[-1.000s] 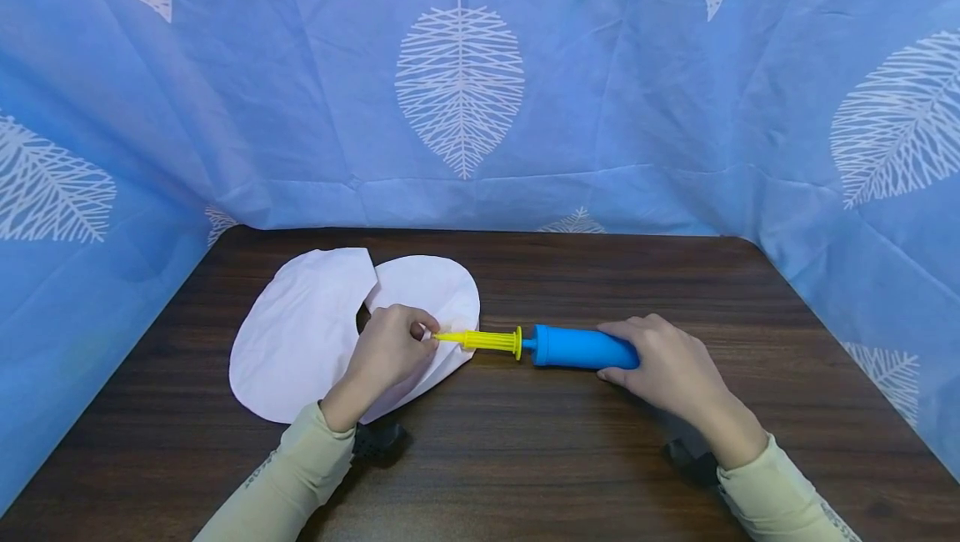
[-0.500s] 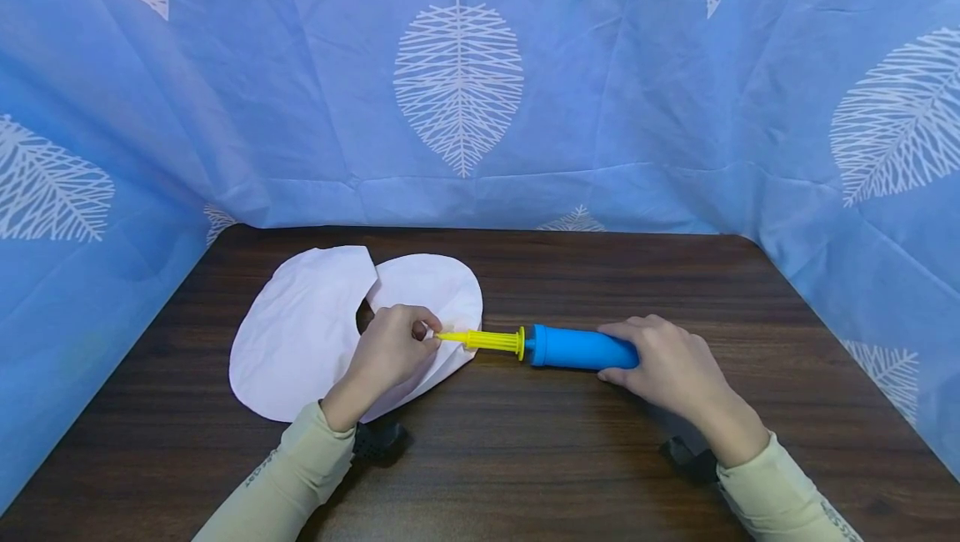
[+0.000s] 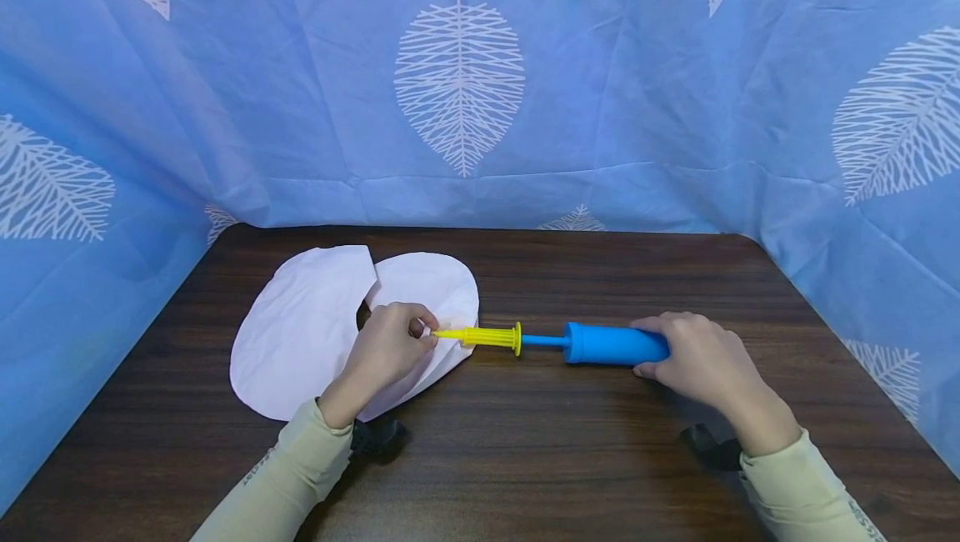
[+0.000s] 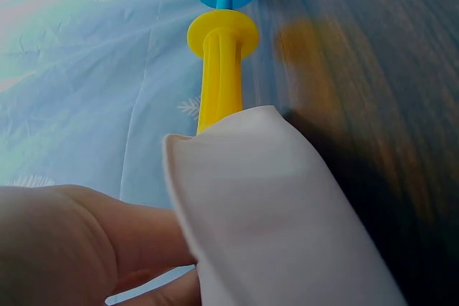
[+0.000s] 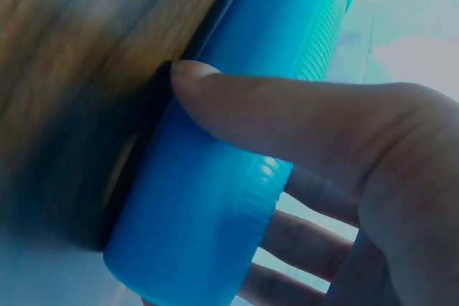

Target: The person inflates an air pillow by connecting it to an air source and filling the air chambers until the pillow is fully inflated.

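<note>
A flat white piece (image 3: 296, 333), curved round like a deflated neck pillow, lies at the table's left. Over its right lobe my left hand (image 3: 386, 348) pinches it at the tip of a yellow nozzle (image 3: 491, 337); the exact joint is hidden by the fingers. The nozzle belongs to a hand air pump, whose thin blue rod (image 3: 543, 341) shows between the yellow flange and the blue barrel (image 3: 611, 343). My right hand (image 3: 705, 358) grips the barrel's right end. In the right wrist view the thumb (image 5: 237, 102) lies across the barrel, other fingers behind it.
The dark wood table (image 3: 525, 459) runs under everything. Blue cloth (image 3: 570, 92) with white leaf prints hangs behind and along both sides. Dark wrist gear (image 3: 378, 440) sits under each wrist, near the cream sleeves (image 3: 288, 467).
My right hand slid the blue barrel slightly left, then pulled it clearly right, so more of the rod shows. My left hand, the nozzle and the white piece have stayed nearly still.
</note>
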Motion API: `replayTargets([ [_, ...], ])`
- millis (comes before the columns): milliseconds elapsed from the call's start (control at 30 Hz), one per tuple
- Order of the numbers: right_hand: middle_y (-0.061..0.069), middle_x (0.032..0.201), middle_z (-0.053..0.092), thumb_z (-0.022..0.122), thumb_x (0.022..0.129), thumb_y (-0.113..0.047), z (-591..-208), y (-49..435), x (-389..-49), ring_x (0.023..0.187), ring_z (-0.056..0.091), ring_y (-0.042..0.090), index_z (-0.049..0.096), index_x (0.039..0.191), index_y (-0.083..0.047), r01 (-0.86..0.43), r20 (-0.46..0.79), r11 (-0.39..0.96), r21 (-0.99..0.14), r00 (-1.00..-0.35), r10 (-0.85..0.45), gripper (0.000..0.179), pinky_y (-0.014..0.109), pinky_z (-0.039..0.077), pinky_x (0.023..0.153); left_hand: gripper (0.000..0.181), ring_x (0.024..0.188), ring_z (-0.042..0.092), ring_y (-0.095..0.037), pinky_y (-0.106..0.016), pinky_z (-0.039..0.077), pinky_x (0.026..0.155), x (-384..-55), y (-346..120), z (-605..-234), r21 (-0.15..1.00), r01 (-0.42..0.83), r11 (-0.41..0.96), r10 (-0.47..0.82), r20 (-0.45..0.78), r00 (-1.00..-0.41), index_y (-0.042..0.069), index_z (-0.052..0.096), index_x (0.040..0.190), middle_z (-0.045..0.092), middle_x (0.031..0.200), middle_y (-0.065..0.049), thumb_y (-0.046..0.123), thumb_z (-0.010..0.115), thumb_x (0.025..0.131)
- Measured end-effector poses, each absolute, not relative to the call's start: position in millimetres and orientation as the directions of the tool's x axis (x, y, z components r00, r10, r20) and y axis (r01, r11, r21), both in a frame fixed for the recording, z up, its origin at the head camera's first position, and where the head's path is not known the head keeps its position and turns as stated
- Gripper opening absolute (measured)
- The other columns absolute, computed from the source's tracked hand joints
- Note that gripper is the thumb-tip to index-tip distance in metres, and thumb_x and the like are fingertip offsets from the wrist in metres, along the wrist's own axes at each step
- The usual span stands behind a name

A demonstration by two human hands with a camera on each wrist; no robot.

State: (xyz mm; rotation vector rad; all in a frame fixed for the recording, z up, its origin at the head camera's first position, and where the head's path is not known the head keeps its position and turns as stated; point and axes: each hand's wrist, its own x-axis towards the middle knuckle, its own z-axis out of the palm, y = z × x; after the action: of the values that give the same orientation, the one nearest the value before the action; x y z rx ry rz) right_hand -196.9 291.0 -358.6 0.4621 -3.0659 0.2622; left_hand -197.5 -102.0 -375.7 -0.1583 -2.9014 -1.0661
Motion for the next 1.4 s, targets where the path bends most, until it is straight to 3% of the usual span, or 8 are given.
replayTargets([
  [433,0.031,0.133,0.070,0.093,0.080,-0.027,-355,313,-204,0.107,0.070,0.046,0.073,0.137,-0.011,-0.220,-0.008,0.963,-0.157,-0.975,-0.224,0.062,0.059,0.056,0.070,0.013,0.069,0.057,-0.016,-0.029,0.046,0.066,-200,-105,-377,0.654,0.124,0.747,0.083,0.093,-0.992,0.004,0.082,0.101,0.076,0.083,-0.007,-0.001,0.080,0.090],
  [733,0.030,0.132,0.071,0.093,0.081,-0.025,-356,305,-204,0.112,0.069,0.050,0.073,0.137,-0.008,-0.236,0.004,0.960,-0.151,-0.971,-0.238,0.062,0.065,0.056,0.077,0.012,0.072,0.056,-0.018,-0.029,0.047,0.071,-201,-106,-378,0.662,0.141,0.736,0.093,0.107,-0.990,0.002,0.082,0.101,0.074,0.081,-0.007,-0.003,0.078,0.090],
  [967,0.027,0.134,0.072,0.092,0.082,-0.027,-359,292,-200,0.118,0.068,0.050,0.073,0.137,-0.009,-0.271,0.038,0.947,-0.170,-0.962,-0.269,0.061,0.066,0.056,0.081,0.014,0.071,0.056,-0.017,-0.029,0.048,0.071,-201,-104,-378,0.655,0.156,0.739,0.102,0.119,-0.988,0.002,0.082,0.102,0.076,0.082,-0.008,-0.002,0.080,0.089],
  [1400,0.018,0.128,0.075,0.092,0.084,-0.035,-371,256,-192,0.115,0.071,0.042,0.073,0.137,-0.013,-0.370,0.152,0.907,-0.200,-0.926,-0.345,0.060,0.064,0.058,0.088,0.014,0.076,0.059,-0.019,-0.031,0.050,0.074,-201,-103,-379,0.666,0.109,0.738,0.064,0.091,-0.994,0.005,0.082,0.102,0.079,0.090,-0.009,-0.001,0.079,0.090],
])
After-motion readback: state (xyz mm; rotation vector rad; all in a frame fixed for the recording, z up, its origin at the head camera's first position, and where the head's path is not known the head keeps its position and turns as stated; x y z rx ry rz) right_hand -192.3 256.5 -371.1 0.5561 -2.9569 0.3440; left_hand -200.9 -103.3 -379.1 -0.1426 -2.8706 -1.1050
